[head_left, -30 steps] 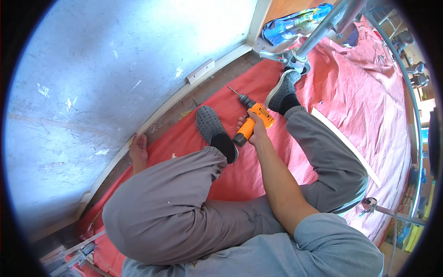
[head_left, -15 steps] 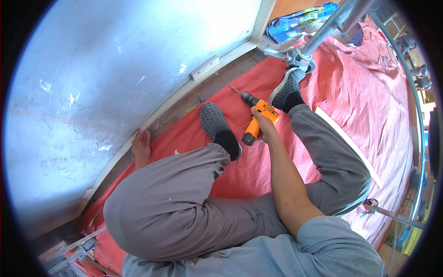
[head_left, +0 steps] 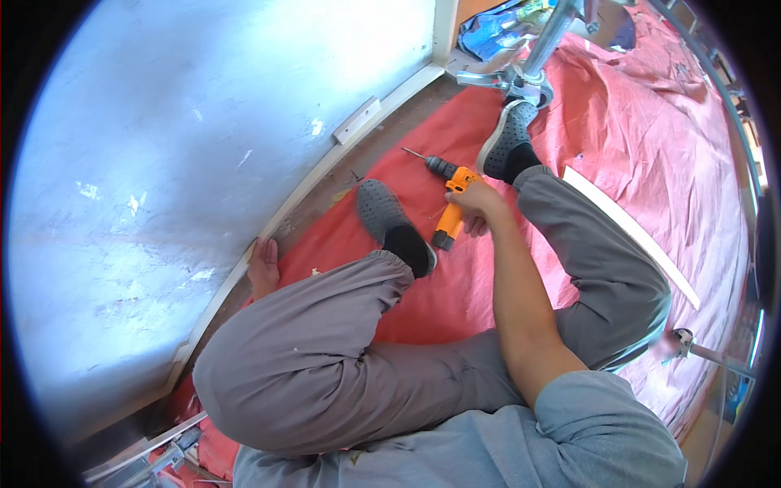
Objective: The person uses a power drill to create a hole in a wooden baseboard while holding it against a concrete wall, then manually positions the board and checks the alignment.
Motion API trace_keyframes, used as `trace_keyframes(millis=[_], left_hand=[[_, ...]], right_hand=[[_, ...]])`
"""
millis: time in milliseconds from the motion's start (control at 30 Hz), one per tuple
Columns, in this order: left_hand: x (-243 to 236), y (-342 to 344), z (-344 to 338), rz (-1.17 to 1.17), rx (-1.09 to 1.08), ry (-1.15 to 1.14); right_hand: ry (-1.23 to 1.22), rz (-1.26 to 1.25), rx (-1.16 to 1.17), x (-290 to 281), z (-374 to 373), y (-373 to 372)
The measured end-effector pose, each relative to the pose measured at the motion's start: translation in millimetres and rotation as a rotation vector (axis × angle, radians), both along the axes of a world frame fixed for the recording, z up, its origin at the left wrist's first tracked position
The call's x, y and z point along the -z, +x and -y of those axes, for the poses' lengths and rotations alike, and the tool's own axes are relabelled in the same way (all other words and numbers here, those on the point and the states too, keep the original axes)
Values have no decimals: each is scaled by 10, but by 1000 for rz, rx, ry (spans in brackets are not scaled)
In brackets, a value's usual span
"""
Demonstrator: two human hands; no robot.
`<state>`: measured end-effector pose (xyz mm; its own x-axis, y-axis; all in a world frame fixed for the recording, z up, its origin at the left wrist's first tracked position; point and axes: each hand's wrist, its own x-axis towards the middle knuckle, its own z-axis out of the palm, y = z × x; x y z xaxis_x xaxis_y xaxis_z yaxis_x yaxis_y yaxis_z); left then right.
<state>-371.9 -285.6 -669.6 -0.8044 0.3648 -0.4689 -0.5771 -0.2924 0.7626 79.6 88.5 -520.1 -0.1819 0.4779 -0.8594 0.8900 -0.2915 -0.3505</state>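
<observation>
An orange-and-black cordless drill [head_left: 451, 218] is over the red cloth, a slim bit in its chuck pointing up and left. My right hand [head_left: 480, 203] is closed over the rear of its body, the thumb near the top of the grip. Its other fingers curl beside the grip, which shows uncovered down to the black battery base. At the lower rim of a large pale panel [head_left: 203, 146], my left hand [head_left: 263, 264] rests with fingers stretched out against the panel's white edge strip [head_left: 301, 195]. Part of that hand is hidden by my raised knee.
Red cloth [head_left: 439, 313] covers the floor around my legs. A metal pole with a clamp fitting [head_left: 525, 85] stands by my right shoe. One long white strip [head_left: 634, 236] lies right of my leg; a small block [head_left: 356, 120] sits on the panel's rim. More metal tubes show lower right and lower left.
My right hand has shifted up and back on the drill, leaving the grip more exposed, and the drill has turned slightly. My left hand stays at the panel's edge. The view has shifted slightly.
</observation>
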Motion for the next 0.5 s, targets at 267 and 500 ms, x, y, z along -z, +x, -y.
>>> trace_keyframes(millis=[267,500], left_hand=[[-28,-127,43,9,-2,-15],[-190,263,299,21,-151,-105]], right_hand=[[506,-423,136,-1353,-342,-149],[1453,-906,443,-3156,-71,-172]])
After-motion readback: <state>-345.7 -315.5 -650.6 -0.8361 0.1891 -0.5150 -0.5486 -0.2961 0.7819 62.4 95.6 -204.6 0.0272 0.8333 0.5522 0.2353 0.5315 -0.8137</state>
